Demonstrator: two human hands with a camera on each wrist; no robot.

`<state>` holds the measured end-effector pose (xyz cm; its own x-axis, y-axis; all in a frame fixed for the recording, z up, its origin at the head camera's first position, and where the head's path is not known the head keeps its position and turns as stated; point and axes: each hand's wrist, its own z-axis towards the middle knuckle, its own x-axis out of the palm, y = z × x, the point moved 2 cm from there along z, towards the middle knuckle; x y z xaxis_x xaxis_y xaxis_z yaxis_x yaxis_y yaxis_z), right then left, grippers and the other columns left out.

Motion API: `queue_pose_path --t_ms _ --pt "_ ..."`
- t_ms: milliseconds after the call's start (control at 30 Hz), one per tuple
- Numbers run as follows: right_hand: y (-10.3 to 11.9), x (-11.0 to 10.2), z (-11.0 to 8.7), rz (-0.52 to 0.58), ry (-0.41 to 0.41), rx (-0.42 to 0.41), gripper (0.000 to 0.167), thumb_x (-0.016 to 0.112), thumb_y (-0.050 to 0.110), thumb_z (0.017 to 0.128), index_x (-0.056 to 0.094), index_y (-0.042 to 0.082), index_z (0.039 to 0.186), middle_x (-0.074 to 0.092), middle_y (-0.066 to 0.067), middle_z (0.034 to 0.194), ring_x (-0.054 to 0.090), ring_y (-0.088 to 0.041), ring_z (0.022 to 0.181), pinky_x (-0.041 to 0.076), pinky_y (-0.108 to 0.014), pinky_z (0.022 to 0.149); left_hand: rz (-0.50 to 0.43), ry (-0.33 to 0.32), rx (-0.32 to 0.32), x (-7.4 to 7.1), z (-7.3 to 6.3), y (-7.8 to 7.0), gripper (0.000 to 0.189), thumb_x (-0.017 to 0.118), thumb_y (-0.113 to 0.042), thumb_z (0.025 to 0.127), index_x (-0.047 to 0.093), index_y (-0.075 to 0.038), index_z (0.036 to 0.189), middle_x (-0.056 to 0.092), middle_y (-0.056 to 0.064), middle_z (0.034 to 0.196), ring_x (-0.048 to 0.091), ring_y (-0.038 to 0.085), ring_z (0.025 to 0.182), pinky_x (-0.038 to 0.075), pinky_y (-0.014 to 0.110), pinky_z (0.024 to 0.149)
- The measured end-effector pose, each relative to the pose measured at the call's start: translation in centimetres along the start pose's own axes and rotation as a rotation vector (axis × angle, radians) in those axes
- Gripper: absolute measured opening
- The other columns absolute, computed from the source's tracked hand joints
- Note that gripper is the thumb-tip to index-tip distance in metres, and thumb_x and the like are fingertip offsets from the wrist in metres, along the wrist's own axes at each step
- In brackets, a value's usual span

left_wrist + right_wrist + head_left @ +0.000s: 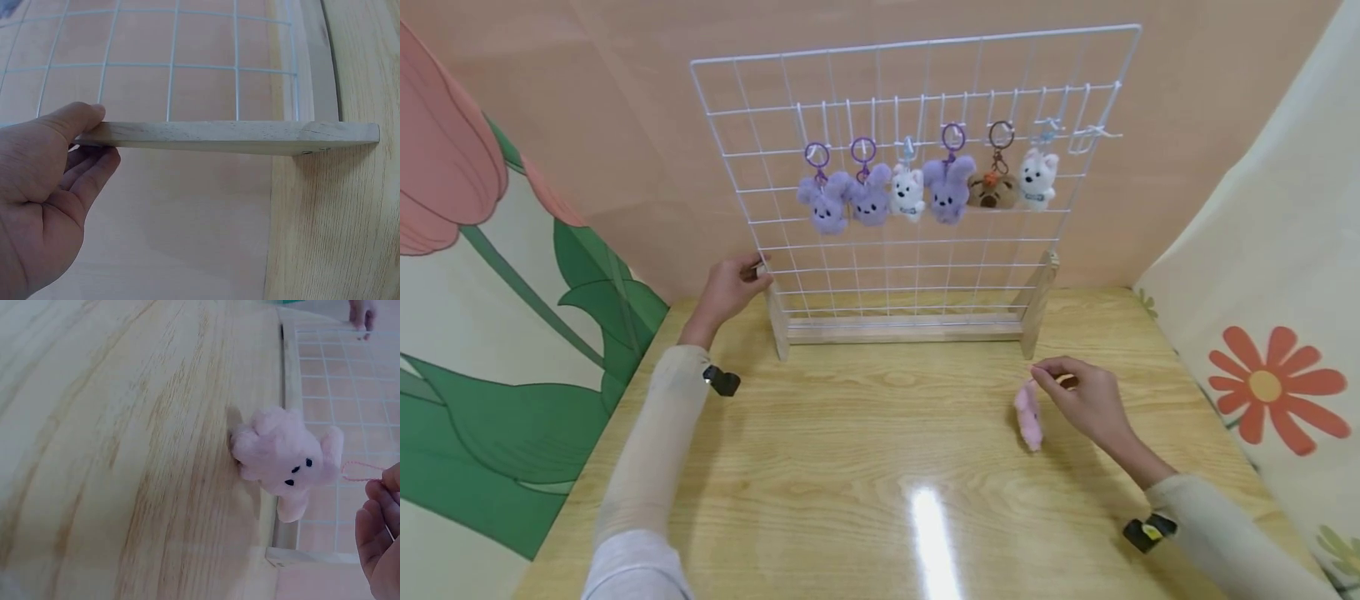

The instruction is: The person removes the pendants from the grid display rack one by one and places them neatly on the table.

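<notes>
My left hand (730, 287) grips the top of the wooden side post (225, 132) of the rack stand, thumb on one side and fingers on the other. At the right, my right hand (1086, 400) pinches the thin pink cord loop (362, 471) of a pink plush keychain (290, 453). The plush (1028, 417) hangs below my fingertips, close over the table, its dark eyes and nose showing in the right wrist view. Behind stands a white wire grid rack (917, 275) with a row of plush keychains on its hooks.
On the hooks hang purple plush keychains (827, 204), white dog ones (1037, 179) and a brown one (992, 192). One hook (1084, 137) at the right end carries no keychain. The wooden table (850, 433) reaches to a peach backdrop (625, 108) and flowered cloth (1277, 383).
</notes>
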<state>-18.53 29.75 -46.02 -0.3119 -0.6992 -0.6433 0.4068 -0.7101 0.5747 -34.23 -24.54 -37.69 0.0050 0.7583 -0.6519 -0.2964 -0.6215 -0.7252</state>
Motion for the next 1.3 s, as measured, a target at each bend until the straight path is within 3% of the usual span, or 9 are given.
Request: queue_pose_path --t_ms 500,933,1067,1300 --pt "-1.5 2.9 0.7 0.009 0.084 0.054 0.009 0.075 0.017 0.096 0.078 0.010 0.097 0.078 -0.002 0.086 0.064 0.005 0.077 0.052 -0.006 0.065 -0.007 -0.007 -0.006 0.0 -0.1 -0.1 0.044 0.067 -0.011 0.100 0.058 0.001 0.142 0.065 0.026 0.131 0.064 0.037 0.122 0.057 0.046 0.100" --pt "-2.0 4.9 0.9 -0.010 0.159 0.088 0.007 0.076 0.013 0.094 0.080 0.008 0.095 0.077 -0.005 0.085 0.067 -0.015 0.073 0.051 -0.018 0.056 -0.002 -0.009 0.010 -0.1 0.0 0.0 0.045 0.067 -0.013 0.101 0.057 0.001 0.142 0.064 0.026 0.131 0.065 0.037 0.121 0.057 0.046 0.100" --pt "-2.3 5.4 1.0 -0.015 0.199 0.099 0.009 0.076 0.015 0.094 0.080 0.007 0.097 0.076 -0.004 0.085 0.064 -0.015 0.075 0.050 -0.020 0.056 -0.003 -0.010 0.009 -0.1 0.0 -0.2 0.045 0.067 -0.012 0.100 0.058 0.001 0.142 0.065 0.025 0.131 0.065 0.037 0.121 0.057 0.046 0.099" --pt "-2.5 5.9 1.2 -0.015 0.190 0.056 0.006 0.077 0.011 0.092 0.080 0.007 0.095 0.075 -0.001 0.081 0.062 -0.012 0.072 0.049 -0.021 0.057 0.007 -0.006 -0.003 -0.1 0.1 -0.2 0.045 0.068 -0.012 0.100 0.057 0.001 0.142 0.061 0.027 0.136 0.063 0.040 0.123 0.056 0.048 0.101"
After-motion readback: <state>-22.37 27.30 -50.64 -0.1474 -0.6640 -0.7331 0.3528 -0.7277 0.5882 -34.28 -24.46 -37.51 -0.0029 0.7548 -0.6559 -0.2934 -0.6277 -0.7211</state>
